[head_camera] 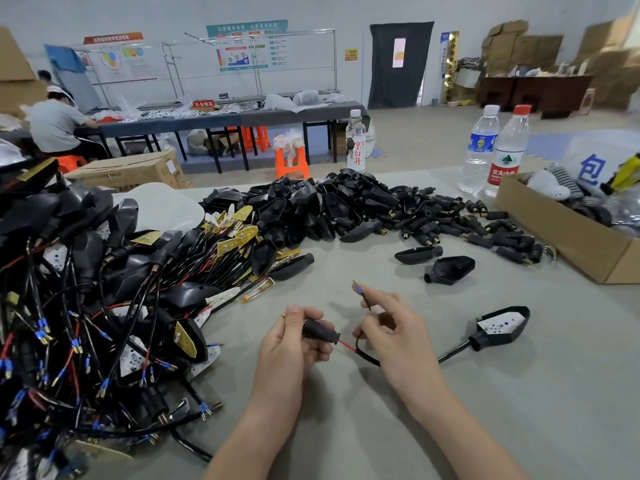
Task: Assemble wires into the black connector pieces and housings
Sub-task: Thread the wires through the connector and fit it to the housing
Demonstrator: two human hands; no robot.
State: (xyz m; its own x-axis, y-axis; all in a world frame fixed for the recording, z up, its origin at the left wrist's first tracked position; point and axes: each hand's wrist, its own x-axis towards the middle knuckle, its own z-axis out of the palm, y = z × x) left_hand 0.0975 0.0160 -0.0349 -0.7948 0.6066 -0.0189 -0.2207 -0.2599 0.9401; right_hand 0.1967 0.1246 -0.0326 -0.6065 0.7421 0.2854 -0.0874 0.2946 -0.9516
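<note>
The left hand was held above the counter, its fingers curled round a black connector piece. A red wire ran out of the piece's right end towards the right hand. That hand's thumb and forefinger pinched a thin black wire with a blue-sleeved tip pointing up. A black cable led from under the right hand to a housing with a white board lying on the counter to the right. Two loose housings lay beyond the hands, apart from the pile of black housings and connectors further back. A heap of wired assemblies covered the left side, and a cardboard box stood at the right beside two water bottles.
</note>
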